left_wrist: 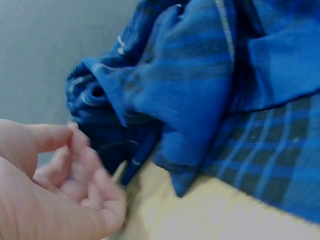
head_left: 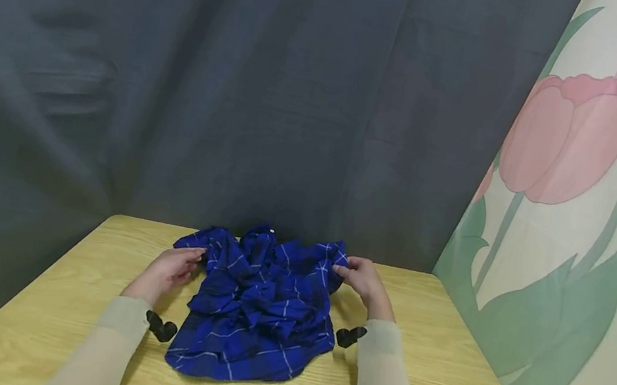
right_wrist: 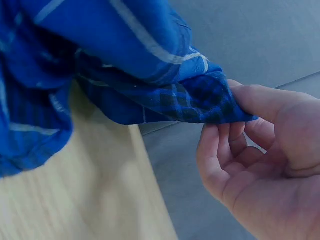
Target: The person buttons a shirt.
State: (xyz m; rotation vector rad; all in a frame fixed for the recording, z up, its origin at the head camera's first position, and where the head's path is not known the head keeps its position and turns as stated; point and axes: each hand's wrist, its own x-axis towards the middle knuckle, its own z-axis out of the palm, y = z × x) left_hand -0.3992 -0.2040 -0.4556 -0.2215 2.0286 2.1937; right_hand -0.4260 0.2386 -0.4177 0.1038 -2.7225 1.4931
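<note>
A crumpled blue plaid shirt (head_left: 267, 306) with thin white lines lies bunched on the wooden table, its hem toward me. My left hand (head_left: 177, 268) is at the shirt's left sleeve end, where thumb and forefinger meet at the cloth's edge in the left wrist view; its other fingers (left_wrist: 95, 185) are curled below. On the opposite side my right hand (head_left: 364, 281) pinches the end of the other sleeve (right_wrist: 200, 97) between thumb and fingers, drawing it out sideways. A small white button (head_left: 272, 231) shows near the shirt's far end.
The light wooden table (head_left: 437, 371) ends at a dark grey curtain (head_left: 298, 98) behind the shirt. A wall with painted tulips (head_left: 568, 138) rises on the right. Small black devices (head_left: 162, 328) sit at both wrists.
</note>
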